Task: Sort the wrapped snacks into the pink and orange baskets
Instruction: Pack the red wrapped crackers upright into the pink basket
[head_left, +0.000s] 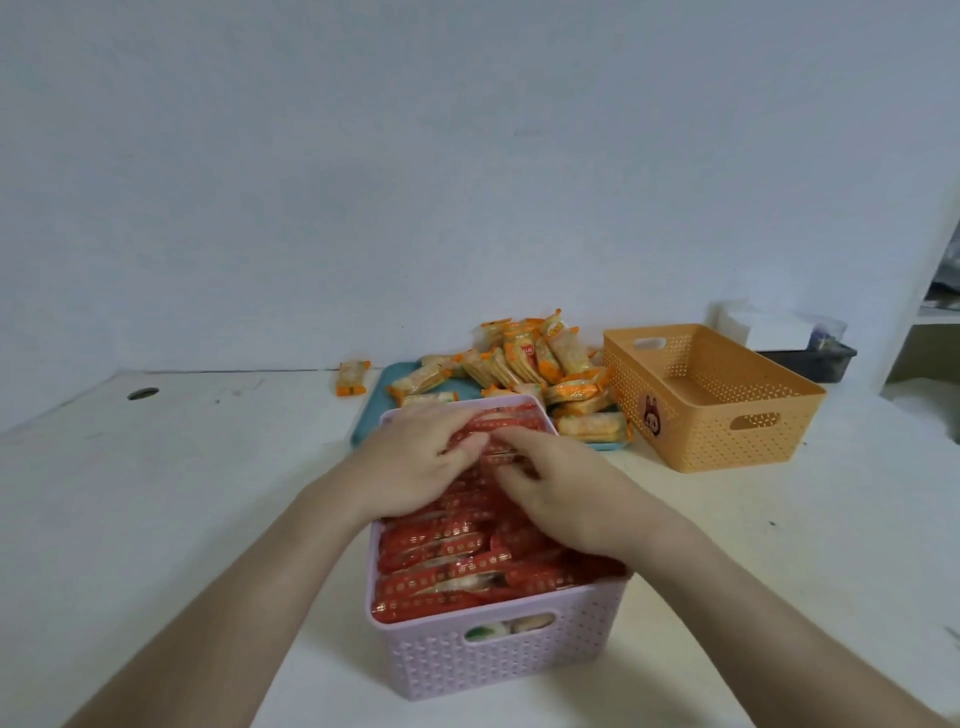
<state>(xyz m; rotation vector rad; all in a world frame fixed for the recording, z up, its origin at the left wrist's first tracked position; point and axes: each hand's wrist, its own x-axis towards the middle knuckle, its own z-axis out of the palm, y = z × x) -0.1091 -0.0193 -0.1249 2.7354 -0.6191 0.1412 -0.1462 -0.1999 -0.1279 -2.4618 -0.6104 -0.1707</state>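
Your left hand (415, 457) lies spread over the red foil-wrapped snacks (447, 551) at the far end of the pale pink perforated plastic basket (483, 654), fingers fairly flat and pressing down. Your right hand (566, 499) sits just beside it with its fingers curled down among the same packets. Whether they pinch one cannot be told.

The pink basket stands near the front edge of the white table (182, 493) and is packed to the rim with red packets on edge. The orange-and-clear wrapped snacks (524, 358) are heaped on a teal tray (400, 376) just behind it, towards the table's back edge. One stray orange-wrapped packet (352, 378) lies on the surface left of the tray. The orange perforated plastic basket (727, 441) stands at the right of the heap and looks empty.

These packets are probably light, and the film is likely slick and crinkly, so a stack may slide apart. The contents look like brittle crackers. Press only gently. For the orange ones, take each packet across its flat middle or by a crimped end seal, and gather a few at a time, not a whole loose handful.
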